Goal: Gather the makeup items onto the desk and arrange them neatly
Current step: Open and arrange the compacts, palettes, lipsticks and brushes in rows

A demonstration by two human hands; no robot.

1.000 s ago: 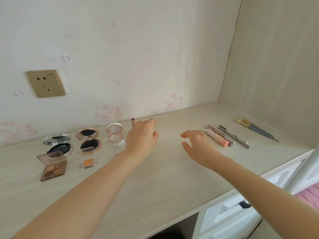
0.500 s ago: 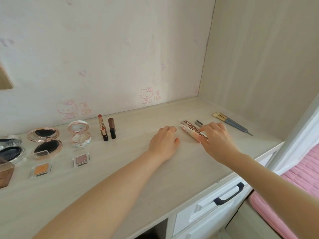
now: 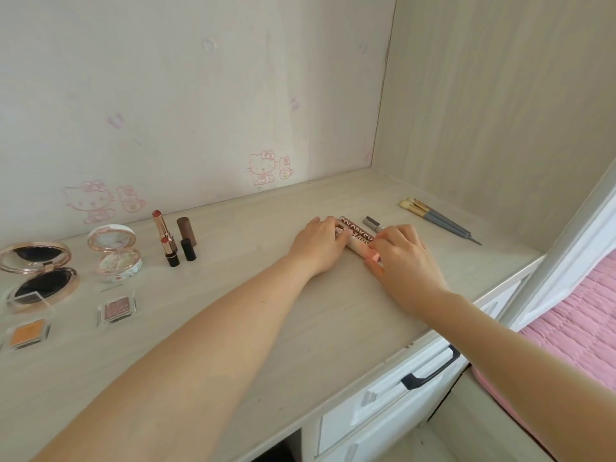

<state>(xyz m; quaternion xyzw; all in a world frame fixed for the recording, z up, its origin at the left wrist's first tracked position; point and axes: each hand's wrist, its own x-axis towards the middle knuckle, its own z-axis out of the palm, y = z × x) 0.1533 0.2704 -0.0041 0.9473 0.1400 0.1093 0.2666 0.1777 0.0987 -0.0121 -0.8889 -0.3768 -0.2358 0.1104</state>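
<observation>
Left hand (image 3: 320, 243): fingers curled on one end of the lip tubes (image 3: 358, 240), which lie between your hands. Right hand (image 3: 401, 258): curled over their other end. Square both ends flush, holding the tubes parallel to the silver pen (image 3: 371, 223) just beyond your right knuckles.

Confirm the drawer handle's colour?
Black drawer handle on a white drawer front; shows best in head view.

Pale wood-grain desk (image 3: 300, 328): open rose-gold compacts (image 3: 40, 278), clear square eyeshadow pans (image 3: 116, 308), uncapped lipsticks (image 3: 165, 235) at left. Centre-right: pink printed tubes (image 3: 358, 240), then grey-handled brushes (image 3: 440, 221).
</observation>
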